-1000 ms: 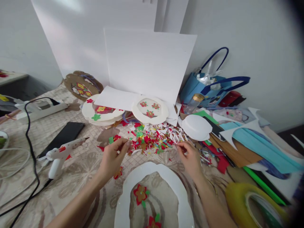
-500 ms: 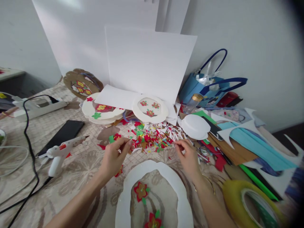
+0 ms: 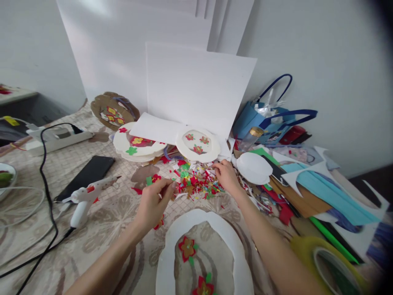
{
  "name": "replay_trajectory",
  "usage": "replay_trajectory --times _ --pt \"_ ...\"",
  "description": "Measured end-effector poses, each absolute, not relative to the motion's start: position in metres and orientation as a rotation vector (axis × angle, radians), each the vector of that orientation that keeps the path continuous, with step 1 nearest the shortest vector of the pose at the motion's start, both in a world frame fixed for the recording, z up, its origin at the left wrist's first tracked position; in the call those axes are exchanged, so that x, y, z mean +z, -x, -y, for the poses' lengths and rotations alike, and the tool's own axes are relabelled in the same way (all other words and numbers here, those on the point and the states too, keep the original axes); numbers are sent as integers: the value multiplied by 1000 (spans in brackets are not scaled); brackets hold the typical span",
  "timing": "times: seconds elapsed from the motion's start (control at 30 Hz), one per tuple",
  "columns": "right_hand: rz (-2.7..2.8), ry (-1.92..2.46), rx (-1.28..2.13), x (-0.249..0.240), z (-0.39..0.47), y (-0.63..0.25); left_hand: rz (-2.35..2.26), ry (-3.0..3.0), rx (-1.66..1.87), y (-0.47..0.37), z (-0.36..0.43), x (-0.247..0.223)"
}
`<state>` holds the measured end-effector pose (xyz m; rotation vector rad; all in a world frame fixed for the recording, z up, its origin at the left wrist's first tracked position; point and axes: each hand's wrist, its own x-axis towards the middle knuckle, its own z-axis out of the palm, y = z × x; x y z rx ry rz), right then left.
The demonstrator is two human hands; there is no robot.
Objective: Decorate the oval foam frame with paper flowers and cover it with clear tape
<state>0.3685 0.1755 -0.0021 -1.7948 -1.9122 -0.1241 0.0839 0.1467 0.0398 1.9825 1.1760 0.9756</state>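
My left hand hovers just above the table with thumb and fingers pinched on a small brown paper piece, next to a pile of coloured paper scraps. My right hand reaches into the far right side of that pile, fingers curled down among the scraps; whether it holds one is hidden. In front of me lies a white foam ring with red paper flowers and green leaves stuck inside it.
A white glue gun with a black cord lies at left beside a black phone and a power strip. Decorated plates, white boards, a blue bag, coloured sheets and a yellow tape roll crowd the back and right.
My right hand has moved forward and left into the far part of the scrap pile. My left hand stays pinched in nearly the same place. The view has shifted slightly.
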Motion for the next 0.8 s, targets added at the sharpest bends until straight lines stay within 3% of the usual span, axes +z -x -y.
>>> replay_trajectory --times 0.8 --pt "2164 1510 171 13 -140 -323 -1211 -2048 921 -84 -150 32"
